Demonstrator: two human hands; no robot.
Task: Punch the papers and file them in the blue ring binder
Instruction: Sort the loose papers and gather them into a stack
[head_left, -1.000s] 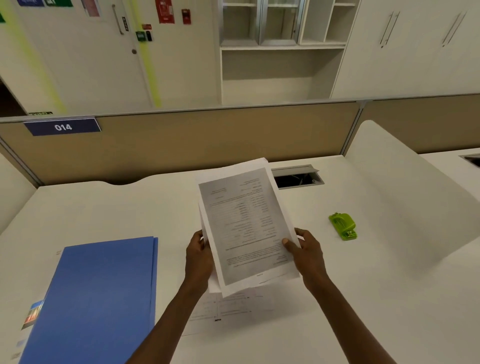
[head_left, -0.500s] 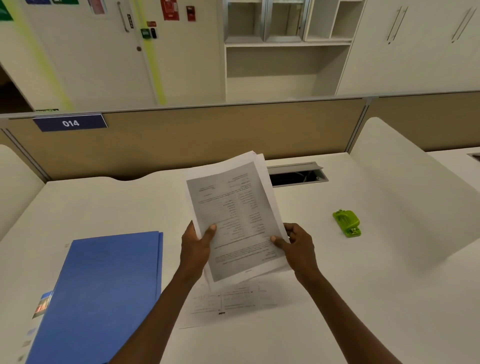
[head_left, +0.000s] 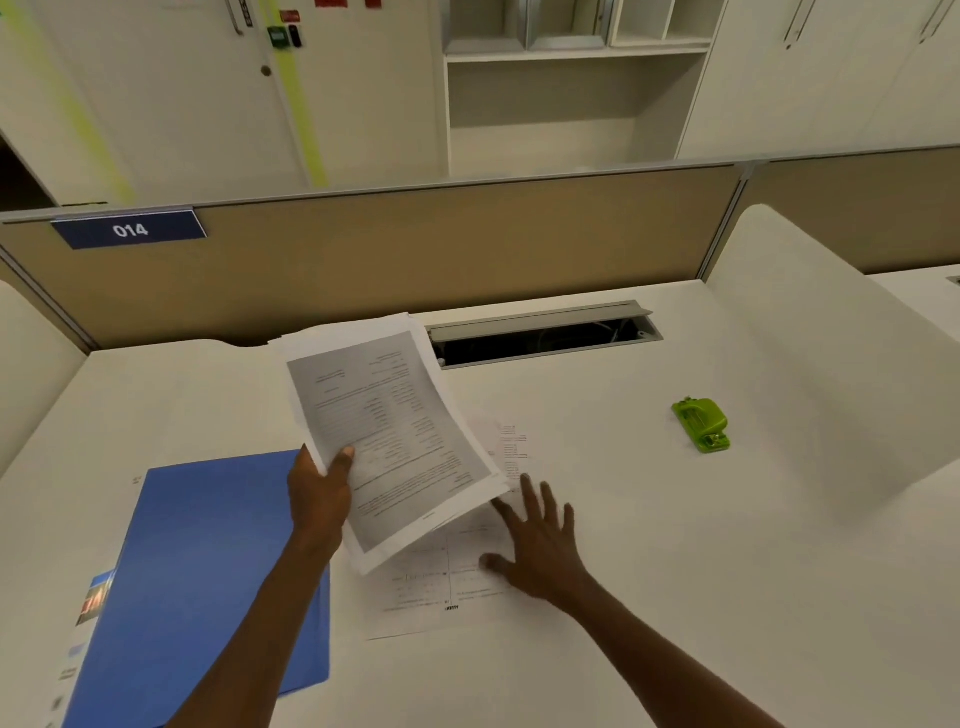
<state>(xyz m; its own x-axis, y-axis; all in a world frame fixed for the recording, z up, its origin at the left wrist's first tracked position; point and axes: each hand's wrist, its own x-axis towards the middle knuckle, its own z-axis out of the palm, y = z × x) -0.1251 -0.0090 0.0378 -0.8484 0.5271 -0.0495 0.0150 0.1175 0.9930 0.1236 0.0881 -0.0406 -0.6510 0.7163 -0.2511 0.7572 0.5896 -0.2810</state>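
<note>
My left hand (head_left: 319, 499) grips a stack of printed papers (head_left: 395, 431) by its left edge and holds it tilted above the desk. My right hand (head_left: 540, 540) is off the stack, fingers spread, resting on a loose printed sheet (head_left: 441, 587) that lies flat on the desk under the stack. The blue ring binder (head_left: 208, 571) lies closed at the near left, partly under my left forearm. A green hole punch (head_left: 702, 423) sits on the desk to the right, well apart from both hands.
The white desk (head_left: 675, 597) is bounded by a tan partition (head_left: 415, 260) at the back and a white side divider (head_left: 831, 389) on the right. An open cable tray slot (head_left: 545, 343) lies behind the papers. A colourful leaflet (head_left: 96, 597) pokes out left of the binder.
My right hand has let go of the stack and dropped onto the loose sheet on the desk. The left hand now holds the stack alone, shifted left.
</note>
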